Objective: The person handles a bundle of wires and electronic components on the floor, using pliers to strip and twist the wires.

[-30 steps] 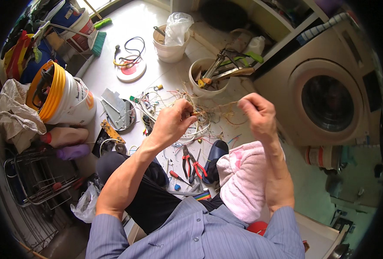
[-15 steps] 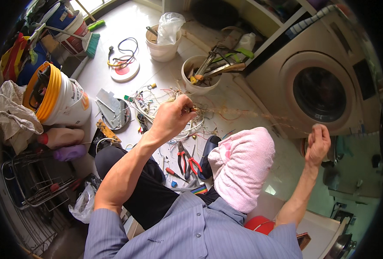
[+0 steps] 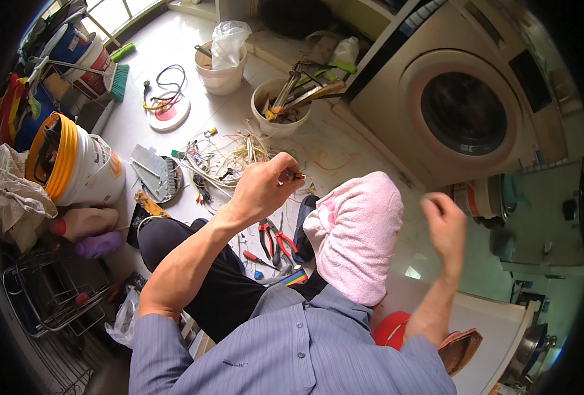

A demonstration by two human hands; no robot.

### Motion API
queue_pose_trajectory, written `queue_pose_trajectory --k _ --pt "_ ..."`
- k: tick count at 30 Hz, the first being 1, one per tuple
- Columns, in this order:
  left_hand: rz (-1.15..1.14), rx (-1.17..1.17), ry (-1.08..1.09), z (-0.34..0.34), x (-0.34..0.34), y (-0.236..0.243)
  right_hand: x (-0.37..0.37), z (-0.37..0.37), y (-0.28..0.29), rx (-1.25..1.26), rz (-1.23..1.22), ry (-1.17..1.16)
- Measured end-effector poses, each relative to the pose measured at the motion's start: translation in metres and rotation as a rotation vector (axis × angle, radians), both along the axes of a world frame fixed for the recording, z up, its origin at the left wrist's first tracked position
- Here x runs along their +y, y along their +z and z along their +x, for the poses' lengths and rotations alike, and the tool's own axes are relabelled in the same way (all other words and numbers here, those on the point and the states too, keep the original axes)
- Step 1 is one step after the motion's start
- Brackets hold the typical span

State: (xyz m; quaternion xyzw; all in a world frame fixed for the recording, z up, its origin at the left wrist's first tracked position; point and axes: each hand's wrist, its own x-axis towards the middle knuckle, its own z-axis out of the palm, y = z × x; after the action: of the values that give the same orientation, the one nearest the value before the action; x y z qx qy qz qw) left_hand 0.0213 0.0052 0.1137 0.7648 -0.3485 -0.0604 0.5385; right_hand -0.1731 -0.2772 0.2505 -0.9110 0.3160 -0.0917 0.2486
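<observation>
My left hand (image 3: 269,187), its fingers closed in a pinch, holds a short dark wire end (image 3: 298,176) with a copper-coloured tip above the floor. Out to the right, beside the knee draped with a pink towel (image 3: 358,237), my right hand (image 3: 445,224) is smeared by motion; whether it holds anything cannot be made out. Beyond my left hand spreads a tangled heap of wires (image 3: 249,146) in white, yellow and other colours. Between my feet lie red-handled pliers (image 3: 280,240) and a red screwdriver (image 3: 253,257).
A white bucket of tools and scraps (image 3: 265,125) stands past the wires, near a washing machine (image 3: 397,145). On the left are a yellow-rimmed bucket (image 3: 101,178), a purple bottle (image 3: 101,245) and a wire rack (image 3: 55,303). A coiled cord rests on a round white lid (image 3: 173,118).
Half a second ago a thin copper-coloured strand stretched between my hands; it no longer shows. My right hand has moved left and slightly down. The view has shifted a little.
</observation>
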Motion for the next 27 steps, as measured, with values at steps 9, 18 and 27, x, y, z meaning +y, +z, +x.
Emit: queue_pose_trajectory --k 9,18,27 --pt "-0.039 -0.026 -0.037 -0.011 0.000 0.006 0.087 0.099 -0.088 -0.052 0.740 0.509" --pt "-0.058 0.140 0.000 -0.001 0.017 -0.003 0.029 0.060 -0.030 -0.616 0.886 0.221" --pt "-0.067 0.074 -0.005 -0.004 0.010 0.003 -0.151 -0.086 0.000 -0.946 0.652 -0.190"
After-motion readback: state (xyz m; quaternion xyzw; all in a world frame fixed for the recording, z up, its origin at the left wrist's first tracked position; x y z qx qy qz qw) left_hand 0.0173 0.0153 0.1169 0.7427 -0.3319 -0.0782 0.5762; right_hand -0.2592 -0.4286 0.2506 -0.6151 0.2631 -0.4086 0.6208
